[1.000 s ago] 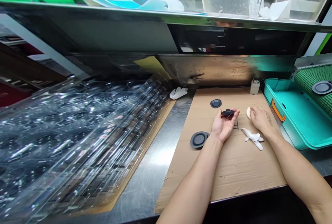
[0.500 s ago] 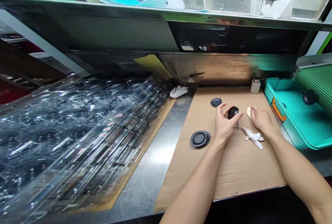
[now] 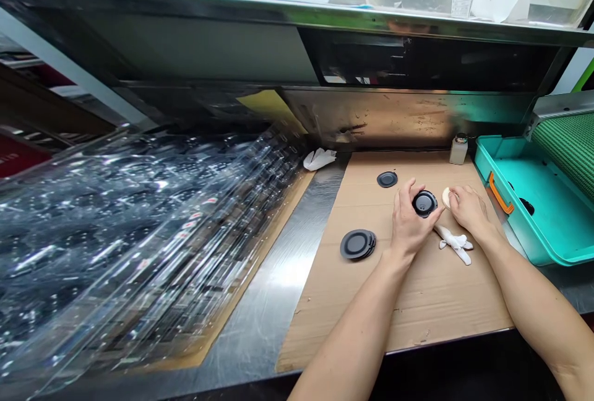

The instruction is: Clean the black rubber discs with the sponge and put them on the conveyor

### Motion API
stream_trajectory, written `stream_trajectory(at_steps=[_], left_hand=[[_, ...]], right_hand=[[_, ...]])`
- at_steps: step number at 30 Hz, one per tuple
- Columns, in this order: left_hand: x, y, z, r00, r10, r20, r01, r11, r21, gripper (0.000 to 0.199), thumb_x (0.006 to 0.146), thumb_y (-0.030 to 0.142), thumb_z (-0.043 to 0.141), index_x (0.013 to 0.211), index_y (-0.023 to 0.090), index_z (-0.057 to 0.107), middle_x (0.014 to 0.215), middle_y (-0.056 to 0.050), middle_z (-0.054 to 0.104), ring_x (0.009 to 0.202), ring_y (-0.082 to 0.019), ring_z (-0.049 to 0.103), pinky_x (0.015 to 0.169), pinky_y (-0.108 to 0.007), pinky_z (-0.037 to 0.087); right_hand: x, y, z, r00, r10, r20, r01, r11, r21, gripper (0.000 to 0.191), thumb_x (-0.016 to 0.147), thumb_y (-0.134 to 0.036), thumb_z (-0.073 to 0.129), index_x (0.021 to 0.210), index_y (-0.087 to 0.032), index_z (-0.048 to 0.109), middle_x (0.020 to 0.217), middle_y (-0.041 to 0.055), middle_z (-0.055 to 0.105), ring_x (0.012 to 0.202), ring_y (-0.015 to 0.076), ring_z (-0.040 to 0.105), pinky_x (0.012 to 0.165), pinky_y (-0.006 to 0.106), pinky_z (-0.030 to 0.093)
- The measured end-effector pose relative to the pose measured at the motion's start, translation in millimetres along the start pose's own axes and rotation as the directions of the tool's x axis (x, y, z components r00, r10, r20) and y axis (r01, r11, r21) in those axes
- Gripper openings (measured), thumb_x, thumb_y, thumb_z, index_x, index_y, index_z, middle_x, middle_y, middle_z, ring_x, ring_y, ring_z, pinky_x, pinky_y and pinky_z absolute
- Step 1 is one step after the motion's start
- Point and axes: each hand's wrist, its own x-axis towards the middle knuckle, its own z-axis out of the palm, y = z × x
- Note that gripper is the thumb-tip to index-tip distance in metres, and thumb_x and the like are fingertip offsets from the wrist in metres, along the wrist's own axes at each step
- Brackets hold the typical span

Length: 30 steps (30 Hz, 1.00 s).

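My left hand [image 3: 411, 224] grips a round black disc [image 3: 424, 203] by its edge, its ringed face toward me, above the cardboard sheet [image 3: 343, 302]. Just right of it, my right hand [image 3: 468, 210] pinches a small cream-coloured round pad [image 3: 447, 198]. Below my hands a white cloth bundle [image 3: 456, 244] lies on the cardboard. A small stack of dark discs [image 3: 358, 244] sits to the left of my left hand, and another dark disc [image 3: 387, 179] lies farther back.
Clear plastic trays [image 3: 153, 252] are piled on the left. A teal bin [image 3: 541, 203] with an orange latch and a dark piece inside stands right, beside a green mesh belt [image 3: 568, 147]. A small bottle [image 3: 458, 148] and white crumpled material [image 3: 318, 159] are behind.
The black disc in my left hand has turned so its ringed face shows, and the hand has shifted slightly right. The dark piece seen over the bin now lies inside it.
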Motion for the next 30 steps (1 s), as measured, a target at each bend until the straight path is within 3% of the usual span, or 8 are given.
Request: stream_trajectory(at_steps=[5,8,11,17,19,24,28,30], left_hand=[[6,1,2.3,0.939,-0.323,0.116,0.343,0.897,-0.279,0.051,0.084,0.046,0.075,0.126,0.021,0.058,0.120,-0.013,0.070,0.110,-0.025,0.068,0.096,-0.038,0.052],[16,-8,1.0,0.716,-0.610,0.339,0.677,0.491,-0.549,0.041,0.101,0.050,0.046,0.120,0.016,0.058,0.107,-0.016,0.073,0.084,-0.022,0.072,0.068,-0.031,0.055],[24,-16,-2.6,0.568,-0.676,0.469,0.719,0.130,-0.683,0.037,0.106,0.042,0.032,0.115,0.015,0.055,0.100,-0.015,0.073,0.077,-0.021,0.072,0.064,-0.030,0.055],[23,-18,-0.8,0.557,-0.602,0.571,0.669,-0.081,-0.738,0.040,0.106,0.042,0.033,0.100,0.014,0.062,0.095,-0.013,0.071,0.090,-0.021,0.071,0.084,-0.035,0.059],[24,-15,0.5,0.574,-0.608,0.550,0.663,-0.050,-0.747,0.040,0.105,0.041,0.034,0.100,0.013,0.062,0.099,-0.015,0.071,0.095,-0.023,0.071,0.085,-0.037,0.058],[26,-1,-17.6,0.673,-0.669,0.317,0.618,0.271,-0.738,0.026,0.105,0.031,0.038,0.102,0.015,0.058,0.102,-0.012,0.069,0.082,-0.018,0.069,0.064,-0.027,0.054],[19,12,-76.2,0.822,-0.506,0.260,0.569,0.720,-0.397,0.016,0.095,0.027,0.057,0.107,0.018,0.063,0.102,-0.006,0.064,0.079,-0.014,0.063,0.060,-0.024,0.052],[17,16,-115.5,0.839,-0.477,0.261,0.518,0.848,-0.114,0.028,0.086,0.029,0.070,0.111,0.018,0.063,0.099,-0.004,0.063,0.073,-0.012,0.061,0.060,-0.024,0.053]], right_hand=[[0,7,1,0.996,-0.083,0.045,0.081,0.996,0.040,0.040,0.099,-0.048,0.051,0.129,-0.025,0.065,0.120,0.0102,0.066,0.113,0.0289,0.056,0.095,0.038,0.042],[2,10,5,0.989,-0.143,0.048,0.139,0.988,0.067,0.046,0.094,-0.049,0.058,0.135,-0.027,0.063,0.121,0.0105,0.065,0.115,0.0311,0.054,0.098,0.042,0.042],[-1,0,10,0.988,-0.125,-0.093,0.141,0.970,0.196,0.042,0.097,-0.042,0.056,0.133,-0.021,0.065,0.116,0.0124,0.066,0.112,0.0291,0.056,0.099,0.043,0.044],[-25,-45,10,0.849,-0.503,-0.163,0.524,0.763,0.378,0.035,0.098,-0.043,0.059,0.128,-0.029,0.068,0.117,0.0075,0.065,0.108,0.0238,0.056,0.095,0.036,0.047],[-27,-45,6,0.832,-0.543,-0.117,0.551,0.783,0.289,0.033,0.099,-0.043,0.057,0.128,-0.032,0.069,0.119,0.0069,0.064,0.108,0.0244,0.055,0.094,0.037,0.045],[-12,-19,-2,0.960,-0.275,-0.054,0.279,0.955,0.100,0.038,0.098,-0.046,0.056,0.127,-0.026,0.070,0.108,0.0104,0.065,0.102,0.0273,0.054,0.091,0.039,0.042],[-1,-5,8,0.991,-0.136,0.003,0.135,0.983,0.126,0.043,0.097,-0.049,0.054,0.129,-0.024,0.069,0.115,0.0117,0.064,0.110,0.0307,0.052,0.096,0.042,0.040],[0,-3,15,0.992,-0.123,0.027,0.118,0.983,0.143,0.043,0.096,-0.050,0.055,0.128,-0.025,0.069,0.119,0.0119,0.063,0.115,0.0325,0.050,0.097,0.043,0.039]])
